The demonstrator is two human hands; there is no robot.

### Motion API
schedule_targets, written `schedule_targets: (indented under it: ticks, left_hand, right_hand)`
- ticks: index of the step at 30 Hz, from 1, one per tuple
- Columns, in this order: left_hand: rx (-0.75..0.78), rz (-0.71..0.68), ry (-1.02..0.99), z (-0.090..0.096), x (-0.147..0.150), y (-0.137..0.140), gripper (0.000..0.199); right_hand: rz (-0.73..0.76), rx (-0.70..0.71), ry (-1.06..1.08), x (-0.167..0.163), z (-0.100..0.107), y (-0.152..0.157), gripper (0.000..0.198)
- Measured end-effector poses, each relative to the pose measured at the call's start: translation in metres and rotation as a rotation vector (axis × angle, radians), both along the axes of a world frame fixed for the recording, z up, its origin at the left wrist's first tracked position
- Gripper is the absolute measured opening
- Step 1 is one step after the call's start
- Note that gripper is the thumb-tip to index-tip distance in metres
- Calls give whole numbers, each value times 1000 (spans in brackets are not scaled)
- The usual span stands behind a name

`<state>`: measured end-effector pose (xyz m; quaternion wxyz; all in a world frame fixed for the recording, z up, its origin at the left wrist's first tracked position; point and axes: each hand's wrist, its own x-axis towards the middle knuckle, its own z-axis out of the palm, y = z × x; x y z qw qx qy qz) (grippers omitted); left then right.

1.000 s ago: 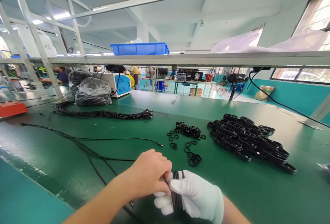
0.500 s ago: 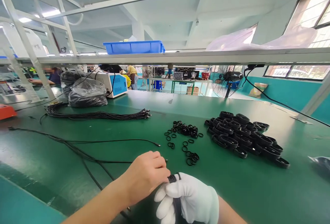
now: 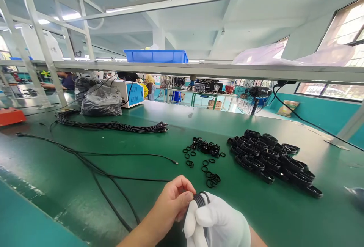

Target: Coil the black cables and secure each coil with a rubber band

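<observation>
Head view: person at green table [image 3: 159, 144], gloved right hand [image 3: 220, 220] with fingers curled snugly around coiled black cable [image 3: 200, 200], near table's front edge. Bare left hand [image 3: 173, 205], thumb and fingertips pinched together at coil's left side. Small black rings [image 3: 209, 147] beyond; heap of black coils [image 3: 270, 159] off right.

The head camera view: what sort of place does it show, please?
Probably a factory workshop that handles cables. The long green workbench carries a heap of coiled black cables, a bundle of uncoiled cables and a blue-and-white machine.
</observation>
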<state>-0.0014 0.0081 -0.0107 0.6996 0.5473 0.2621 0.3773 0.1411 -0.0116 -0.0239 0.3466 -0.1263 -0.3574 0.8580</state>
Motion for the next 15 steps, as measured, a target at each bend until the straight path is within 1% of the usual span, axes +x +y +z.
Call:
schedule_targets:
  ticks: [3,6,8,11,13,15]
  left_hand:
    - [30,-11,122,13,-3,-7,21]
    - [75,3,224,23,-4,-14,20]
    - [135,73,277,25,-2,-18,19]
    - [266,186,340,22,3,-25,16]
    - [341,233,361,19,5,-30,12]
    - [375,273,350,18,5,-34,11]
  right_hand:
    - [21,48,-27,4,13,2,37]
    - [68,115,-90,10,23,3,34]
    - [48,193,-201,16,23,3,32]
    - [35,296,-409,25,17,2,29]
    - [97,327,-479,30,16,-1,25]
    - [170,332,-491,34,22,-5,26]
